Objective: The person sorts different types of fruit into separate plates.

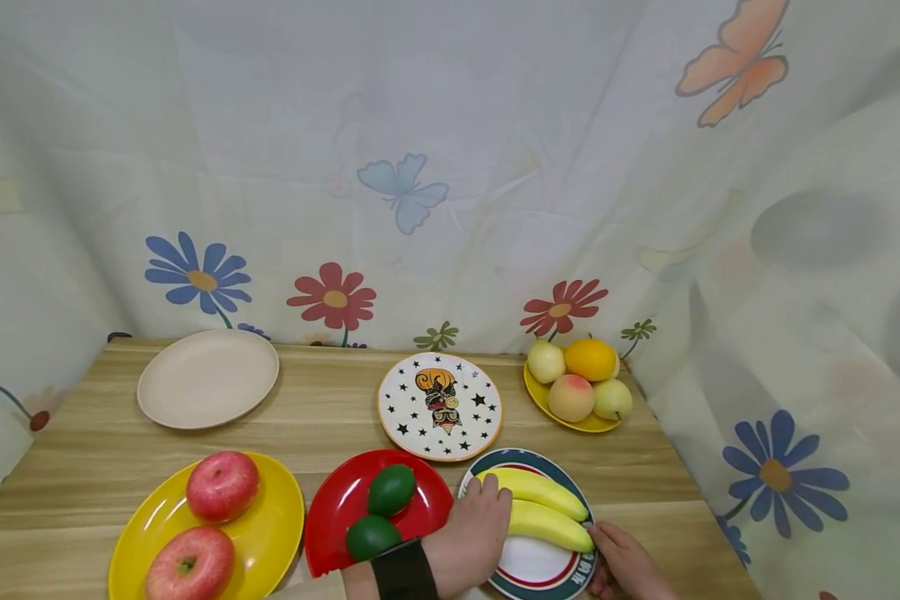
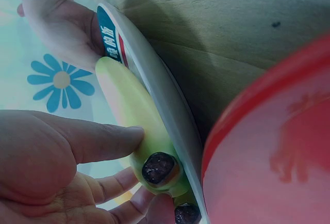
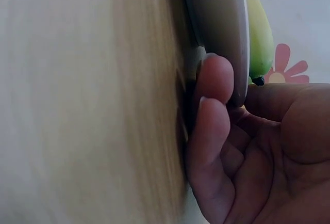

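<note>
Two yellow bananas (image 1: 547, 527) lie side by side on a white plate with a dark green and red rim (image 1: 527, 569). My left hand (image 1: 471, 529) reaches over the plate's left side and holds the nearer banana by its dark-tipped end. In the left wrist view the thumb (image 2: 111, 140) presses along this banana, and the fingers go round its other side. At the plate's right edge my right hand (image 1: 624, 560) grips the rim. Seen from the right wrist, its curled fingers (image 3: 211, 126) come under the plate, with the thumb side above the rim.
A red plate (image 1: 330, 508) with two green fruits adjoins on the left, then a yellow plate (image 1: 270, 533) with two apples. Behind stand a beige plate (image 1: 208, 379), a star-patterned plate (image 1: 412, 392) and a small yellow plate (image 1: 536, 392) of mixed fruit. Patterned cloth (image 1: 450, 275) encloses the table.
</note>
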`<state>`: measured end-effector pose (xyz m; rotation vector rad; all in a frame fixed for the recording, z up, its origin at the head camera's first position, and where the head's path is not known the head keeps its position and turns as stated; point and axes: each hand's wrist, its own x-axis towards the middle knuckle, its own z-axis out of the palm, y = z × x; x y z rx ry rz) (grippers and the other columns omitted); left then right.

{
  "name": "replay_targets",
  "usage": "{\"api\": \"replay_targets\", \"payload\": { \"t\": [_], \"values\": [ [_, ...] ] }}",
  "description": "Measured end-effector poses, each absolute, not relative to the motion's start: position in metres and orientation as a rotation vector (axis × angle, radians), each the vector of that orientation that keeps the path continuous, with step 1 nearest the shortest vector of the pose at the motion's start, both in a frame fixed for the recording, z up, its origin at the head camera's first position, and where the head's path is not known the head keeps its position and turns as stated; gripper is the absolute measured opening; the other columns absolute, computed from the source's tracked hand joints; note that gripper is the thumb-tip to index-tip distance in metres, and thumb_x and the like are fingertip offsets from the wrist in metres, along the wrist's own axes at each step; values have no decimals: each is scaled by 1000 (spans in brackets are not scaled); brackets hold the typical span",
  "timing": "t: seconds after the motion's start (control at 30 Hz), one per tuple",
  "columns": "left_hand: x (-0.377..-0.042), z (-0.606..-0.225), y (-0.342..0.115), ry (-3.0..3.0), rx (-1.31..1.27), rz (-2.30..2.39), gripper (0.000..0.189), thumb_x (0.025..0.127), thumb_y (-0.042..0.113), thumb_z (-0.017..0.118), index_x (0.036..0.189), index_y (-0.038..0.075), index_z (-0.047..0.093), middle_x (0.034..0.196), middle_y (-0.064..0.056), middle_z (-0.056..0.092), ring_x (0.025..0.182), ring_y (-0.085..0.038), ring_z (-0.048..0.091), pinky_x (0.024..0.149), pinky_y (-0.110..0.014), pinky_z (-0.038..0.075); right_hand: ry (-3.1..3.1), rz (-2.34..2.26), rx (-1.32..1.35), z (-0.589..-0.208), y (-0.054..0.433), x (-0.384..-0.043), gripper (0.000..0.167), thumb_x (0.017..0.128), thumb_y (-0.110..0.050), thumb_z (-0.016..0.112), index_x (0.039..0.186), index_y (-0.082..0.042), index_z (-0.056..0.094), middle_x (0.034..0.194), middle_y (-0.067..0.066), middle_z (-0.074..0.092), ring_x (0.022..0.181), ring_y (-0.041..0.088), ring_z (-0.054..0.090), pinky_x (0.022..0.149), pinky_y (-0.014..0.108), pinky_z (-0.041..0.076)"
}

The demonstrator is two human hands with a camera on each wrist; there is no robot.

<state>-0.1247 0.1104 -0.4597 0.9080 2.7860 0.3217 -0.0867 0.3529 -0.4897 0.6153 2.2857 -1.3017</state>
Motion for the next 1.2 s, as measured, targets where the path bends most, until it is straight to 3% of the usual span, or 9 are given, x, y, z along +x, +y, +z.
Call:
{"api": "replay_targets", "payload": {
  "t": [0.43, 0.67, 0.8, 1.2],
  "values": [
    [-125, -458, 105, 2794, 911, 355, 63, 66, 21, 86, 116, 10, 49, 99, -2, 43, 90, -15, 40, 60, -19, 47, 2351, -1258, 675, -493, 348, -89, 38, 104, -30, 33, 117, 0, 51, 69, 7, 57, 55, 18, 54, 53, 29, 50],
    [-125, -454, 98, 2767, 872, 426, 55, 78, 42, 74, 118, 13, 50, 99, 1, 44, 91, -13, 40, 62, -20, 45, 2364, -1298, 669, -494, 347, -88, 34, 103, -26, 34, 112, 1, 53, 68, 7, 56, 52, 18, 53, 51, 29, 48],
    [-127, -442, 89, 2722, 907, 526, 57, 80, 46, 71, 123, 15, 49, 101, 3, 43, 91, -11, 39, 67, -18, 44, 2424, -1264, 652, -493, 348, -87, 34, 102, -26, 37, 111, 2, 55, 66, 7, 55, 51, 18, 53, 49, 29, 47],
    [-143, -405, 46, 2761, 794, 741, 57, 87, 35, 68, 135, 13, 45, 130, -5, 44, 112, -19, 41, 80, -27, 52, 2557, -1025, 591, -481, 353, -99, 33, 100, -29, 44, 106, 2, 56, 73, 6, 58, 60, 18, 56, 55, 30, 49]
  ]
}}
